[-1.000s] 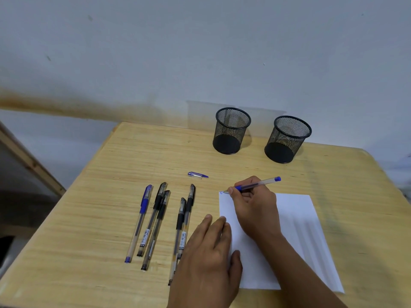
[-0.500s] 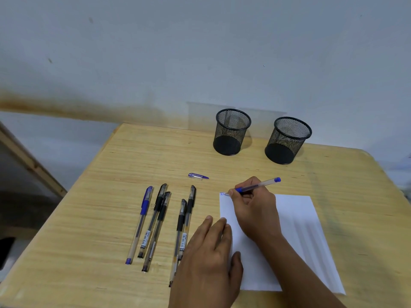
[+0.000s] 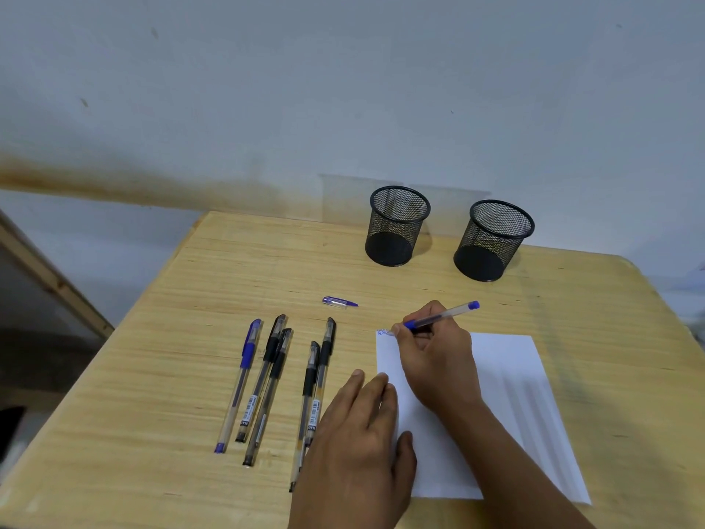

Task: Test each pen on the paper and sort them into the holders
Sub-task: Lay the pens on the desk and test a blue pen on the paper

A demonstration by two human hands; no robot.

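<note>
1. A capped blue pen [image 3: 242, 383] lies furthest left on the wooden bench [image 3: 152, 376], its cap toward the wall.
2. Just beside it lie two black pens [image 3: 267, 379] close together, roughly parallel to the blue one.
3. Two more black pens [image 3: 317, 379] lie side by side a little further right; their near ends pass under the left hand.
4. A loose blue cap [image 3: 338, 302] rests alone on the bench, beyond the row of pens.
5. The left hand [image 3: 358, 448] lies flat with fingers straight, its fingertips pressing the near left edge of the white paper [image 3: 511, 399].
6. The right hand [image 3: 435, 357] pinches an uncapped blue pen [image 3: 442, 315], tip down at the paper's far left corner, where a small blue scribble [image 3: 382, 332] shows; whether the tip touches the sheet is hard to tell.
7. The left mesh holder [image 3: 396, 227] stands upright near the wall.
8. The right mesh holder [image 3: 494, 240] stands beside it, the two apart.
</note>
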